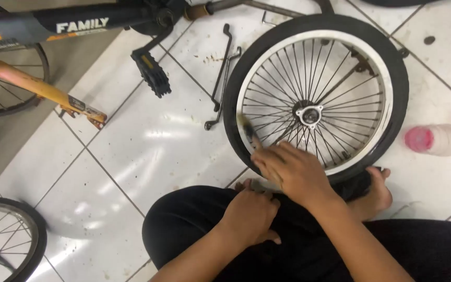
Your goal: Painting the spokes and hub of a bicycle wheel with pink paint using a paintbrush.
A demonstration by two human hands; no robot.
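Wheel (317, 96) lies flat on the floor (147, 146) against a foot (374, 190), tyre (236, 94) steadied by the curled left hand (249, 216) while right-hand (293, 172) fingers grip a lever (249, 130) at the rim (387, 89).

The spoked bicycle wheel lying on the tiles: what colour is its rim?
White, inside a black tyre; the spoked bicycle wheel shows best in the head view.

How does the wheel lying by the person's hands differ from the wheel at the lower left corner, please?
The wheel by the hands shows whole, lying flat on the tiled floor; the corner wheel is cut off by the frame. The first has a white rim, the corner one a darker metallic rim. The right hand touches the first; nothing touches the other. Both have black tyres and thin spokes.
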